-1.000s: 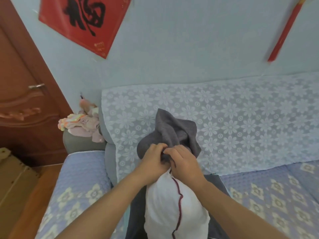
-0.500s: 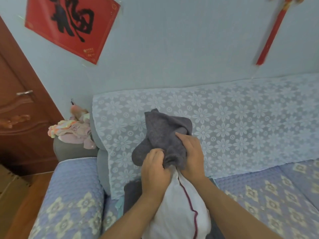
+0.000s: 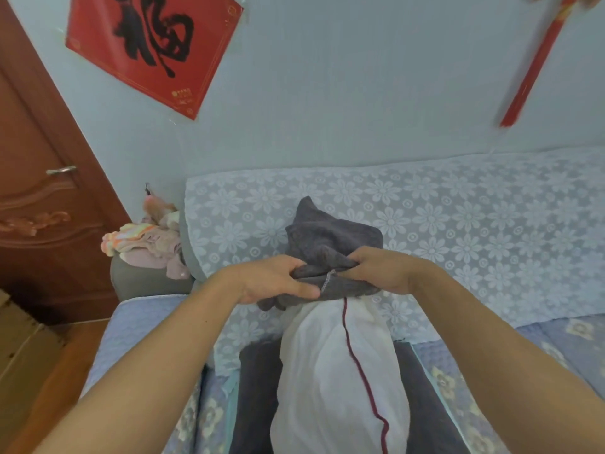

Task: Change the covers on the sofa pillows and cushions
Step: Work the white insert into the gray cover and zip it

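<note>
A white pillow insert [image 3: 337, 371] with a dark red piping seam stands upright on the sofa seat in front of me. A dark grey cover [image 3: 327, 244] is bunched over its top end, one corner sticking up. My left hand [image 3: 271, 283] grips the cover's open edge on the left. My right hand [image 3: 383, 270] grips the same edge on the right. Between the two hands the cover's opening is stretched sideways, and a short length of its zipper shows there. More dark grey fabric [image 3: 258, 398] lies under the pillow.
The sofa [image 3: 458, 231] has a pale blue floral lace throw on its back and quilted blue seat covers. Pink and cream clothes [image 3: 147, 244] are heaped on the left armrest. A brown wooden door [image 3: 42, 204] stands at left and a cardboard box [image 3: 19, 342] below it.
My hands have moved apart from the middle of the cover to its two sides, spreading the opening wide. The cover's bunched top has flattened a little.
</note>
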